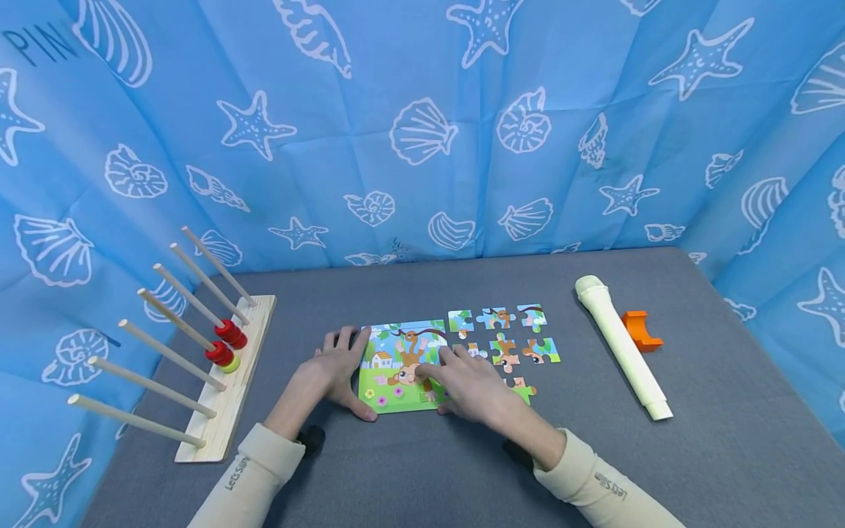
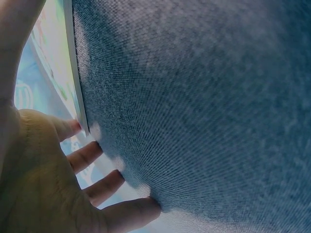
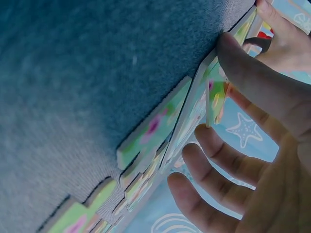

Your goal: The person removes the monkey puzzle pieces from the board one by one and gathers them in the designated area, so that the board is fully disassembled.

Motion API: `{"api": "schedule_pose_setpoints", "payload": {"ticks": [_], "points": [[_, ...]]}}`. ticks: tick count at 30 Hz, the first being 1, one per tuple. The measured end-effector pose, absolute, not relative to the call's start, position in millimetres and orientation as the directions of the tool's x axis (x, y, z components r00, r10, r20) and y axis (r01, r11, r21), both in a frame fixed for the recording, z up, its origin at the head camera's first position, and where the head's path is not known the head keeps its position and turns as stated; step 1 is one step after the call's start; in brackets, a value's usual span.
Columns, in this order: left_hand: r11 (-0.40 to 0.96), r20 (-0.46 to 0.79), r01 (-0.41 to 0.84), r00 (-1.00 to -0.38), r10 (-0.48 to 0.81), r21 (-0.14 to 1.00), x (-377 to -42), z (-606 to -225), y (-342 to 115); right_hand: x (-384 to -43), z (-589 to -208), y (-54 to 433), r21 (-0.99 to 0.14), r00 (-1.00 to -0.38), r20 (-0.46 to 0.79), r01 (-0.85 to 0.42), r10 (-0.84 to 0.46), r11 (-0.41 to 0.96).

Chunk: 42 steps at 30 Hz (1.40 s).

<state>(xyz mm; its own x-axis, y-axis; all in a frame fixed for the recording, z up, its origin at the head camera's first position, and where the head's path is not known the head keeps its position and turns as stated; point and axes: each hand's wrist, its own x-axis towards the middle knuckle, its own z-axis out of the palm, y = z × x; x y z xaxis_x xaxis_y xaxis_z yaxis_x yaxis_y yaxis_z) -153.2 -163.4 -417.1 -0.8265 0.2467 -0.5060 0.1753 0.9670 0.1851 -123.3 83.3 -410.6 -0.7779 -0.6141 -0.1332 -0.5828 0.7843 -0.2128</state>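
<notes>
A picture puzzle board (image 1: 389,396) with a monkey, a house and flowers lies flat between my two hands. My left hand (image 1: 335,370) is spread along its left side, thumb by the near corner and index finger at the far one; in the left wrist view the other fingertips (image 2: 112,184) rest on the cloth. My right hand (image 1: 472,385) reaches over the board's right side. Its fingers hold a small green puzzle piece (image 3: 216,97), tilted up from the board in the right wrist view. Several loose puzzle pieces (image 1: 505,352) lie right of the board, partly hidden by this hand.
At the left stands a wooden peg rack (image 1: 227,411) with red rings (image 1: 230,334) and a yellow ring (image 1: 231,364). To the right lie a cream toy microphone (image 1: 620,345) and an orange curved block (image 1: 640,331). A blue shell-patterned curtain (image 1: 422,191) borders the grey table (image 1: 409,477).
</notes>
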Motion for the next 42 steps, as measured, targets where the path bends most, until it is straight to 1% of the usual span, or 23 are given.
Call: {"api": "schedule_pose_setpoints", "payload": {"ticks": [10, 19, 27, 36, 42], "points": [[0.971, -0.514, 0.174, -0.825, 0.236, 0.166, -154.7, -418.3, -162.7, -121.6, -409.2, 83.8, -0.238, -0.778, -0.091, -0.589, -0.621, 0.772], [0.974, -0.518, 0.169, -0.826, 0.225, 0.154, -155.0, -417.7, -162.1, -122.4, -408.0, 83.2, -0.255, -0.782, -0.091, -0.580, -0.616, 0.774], [0.974, -0.515, 0.163, -0.828, 0.222, 0.157, -153.6, -417.4, -162.3, -123.7, -406.3, 87.6, -0.295, -0.796, -0.090, -0.553, -0.598, 0.780], [0.972, -0.517, 0.170, -0.824, 0.231, 0.164, -154.1, -415.8, -162.0, -124.9, -403.1, 103.7, -0.291, -0.812, -0.073, -0.538, -0.579, 0.791], [0.969, -0.514, 0.168, -0.824, 0.238, 0.180, -153.5, -415.3, -162.1, -124.0, -401.1, 122.2, -0.252, -0.817, -0.071, -0.540, -0.572, 0.803]]}}
